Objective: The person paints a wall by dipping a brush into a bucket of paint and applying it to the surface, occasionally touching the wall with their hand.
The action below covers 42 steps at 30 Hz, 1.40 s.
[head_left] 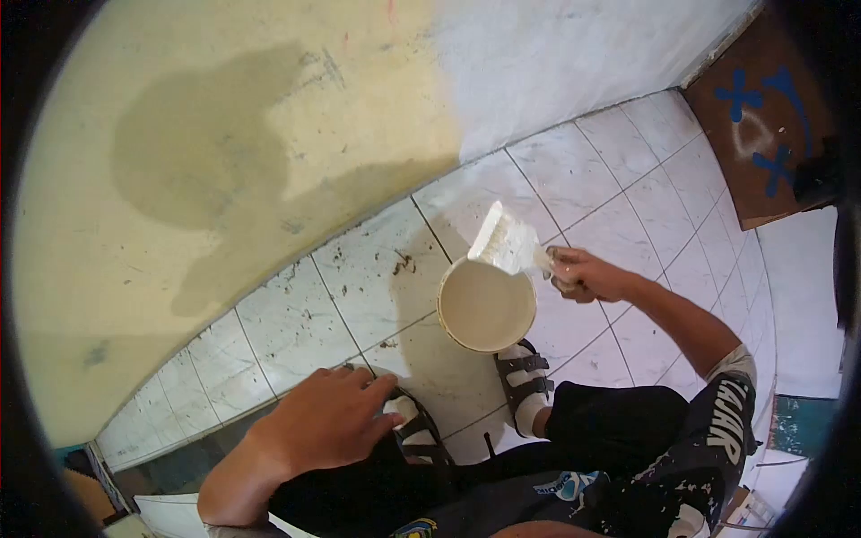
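Note:
My right hand (587,274) grips the handle of a wide paintbrush (511,244). White paint coats the bristles and the head of the brush, which overlaps the far rim of a round bucket in this view. Pale, off-white paint lies inside the bucket (442,314), which stands on the tiles in front of my feet. My left hand (336,414) hangs over my left leg and holds nothing. Its fingers are loosely bent, with the thumb apart from them.
The wall (359,108) is yellow on the left and whitish on the right. Dirt flecks (405,263) are scattered on the tiled floor (628,260). A brown board (753,117) with blue marks stands at the upper right. My sandalled feet are close to the bucket.

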Available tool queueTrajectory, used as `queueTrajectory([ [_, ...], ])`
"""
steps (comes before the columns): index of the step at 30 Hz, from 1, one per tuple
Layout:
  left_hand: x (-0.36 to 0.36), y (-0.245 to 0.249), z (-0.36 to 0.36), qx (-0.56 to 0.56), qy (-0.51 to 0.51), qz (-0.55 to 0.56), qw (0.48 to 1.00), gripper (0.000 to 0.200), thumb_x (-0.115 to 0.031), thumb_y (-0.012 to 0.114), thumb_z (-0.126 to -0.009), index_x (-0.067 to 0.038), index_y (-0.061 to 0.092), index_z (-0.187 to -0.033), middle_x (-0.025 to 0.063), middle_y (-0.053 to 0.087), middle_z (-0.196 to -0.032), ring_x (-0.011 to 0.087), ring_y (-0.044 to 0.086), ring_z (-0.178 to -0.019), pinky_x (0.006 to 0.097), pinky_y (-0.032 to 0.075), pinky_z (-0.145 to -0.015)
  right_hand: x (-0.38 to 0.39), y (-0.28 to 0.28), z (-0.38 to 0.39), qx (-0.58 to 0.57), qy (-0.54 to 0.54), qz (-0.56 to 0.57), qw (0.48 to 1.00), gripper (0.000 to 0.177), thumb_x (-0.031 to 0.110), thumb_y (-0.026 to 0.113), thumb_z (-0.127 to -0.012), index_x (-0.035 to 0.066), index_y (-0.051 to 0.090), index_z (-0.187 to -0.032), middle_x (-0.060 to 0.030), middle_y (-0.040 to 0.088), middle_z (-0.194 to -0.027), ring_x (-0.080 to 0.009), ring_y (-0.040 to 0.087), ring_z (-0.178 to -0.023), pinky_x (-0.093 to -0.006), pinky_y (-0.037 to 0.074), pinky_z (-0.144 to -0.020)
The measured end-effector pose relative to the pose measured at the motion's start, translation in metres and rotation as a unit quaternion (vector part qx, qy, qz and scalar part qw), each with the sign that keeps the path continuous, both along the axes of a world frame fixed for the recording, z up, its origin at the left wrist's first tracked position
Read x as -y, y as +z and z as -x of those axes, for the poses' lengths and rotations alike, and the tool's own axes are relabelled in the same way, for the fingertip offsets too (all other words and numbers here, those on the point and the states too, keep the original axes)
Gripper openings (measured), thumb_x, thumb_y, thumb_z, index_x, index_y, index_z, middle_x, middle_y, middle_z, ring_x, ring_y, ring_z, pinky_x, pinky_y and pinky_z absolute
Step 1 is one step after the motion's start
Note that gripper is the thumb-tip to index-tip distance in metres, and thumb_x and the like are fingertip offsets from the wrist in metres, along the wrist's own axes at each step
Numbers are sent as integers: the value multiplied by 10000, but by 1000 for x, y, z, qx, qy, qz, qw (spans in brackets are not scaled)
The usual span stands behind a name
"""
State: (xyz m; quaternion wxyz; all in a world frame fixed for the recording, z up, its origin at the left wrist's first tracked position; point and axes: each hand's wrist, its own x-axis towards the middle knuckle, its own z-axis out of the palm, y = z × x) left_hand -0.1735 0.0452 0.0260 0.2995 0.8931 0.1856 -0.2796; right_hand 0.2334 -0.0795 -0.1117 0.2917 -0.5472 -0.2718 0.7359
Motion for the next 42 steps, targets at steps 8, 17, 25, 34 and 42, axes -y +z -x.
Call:
queueTrajectory([
  [8,6,15,-10,39,9,25,999,448,-390,521,-1037,-15,568,-1277,194,675,-1118,388,640,-1071,457,482,-971,-115,5,-23,71,-87,-97,989,269,358,581,-1032,94,540,-1000,5,478,-677,-71,409,-503,-216,301,-412],
  [17,8,14,10,-1,44,-14,999,458,-407,522,-1028,-29,566,-1282,204,674,-1055,395,644,-1029,463,511,-896,-145,-44,32,248,-246,-193,917,302,306,527,-1018,25,591,-927,-20,540,-682,-105,480,-555,-287,385,-486],
  [25,11,16,3,-23,27,-10,999,578,-470,497,-1029,-13,522,-1381,238,656,-1187,427,637,-1086,486,514,-943,-148,76,52,342,-277,-405,801,252,151,610,-966,-2,488,-1126,-124,665,-824,-179,621,-740,-360,492,-660],
  [34,16,17,-14,30,-44,17,998,570,-481,479,-1034,-32,525,-1383,229,661,-1159,415,647,-1067,481,515,-932,-119,211,64,249,-245,-296,889,146,189,576,-987,44,587,-1004,-25,547,-752,-49,396,-534,-249,309,-448],
  [42,11,15,-17,29,-56,10,998,576,-498,443,-1041,-52,516,-1399,223,655,-1151,424,644,-1079,484,512,-934,-119,280,82,270,-246,-332,870,182,160,594,-969,8,563,-1064,-56,568,-814,-82,460,-603,-248,362,-487],
])
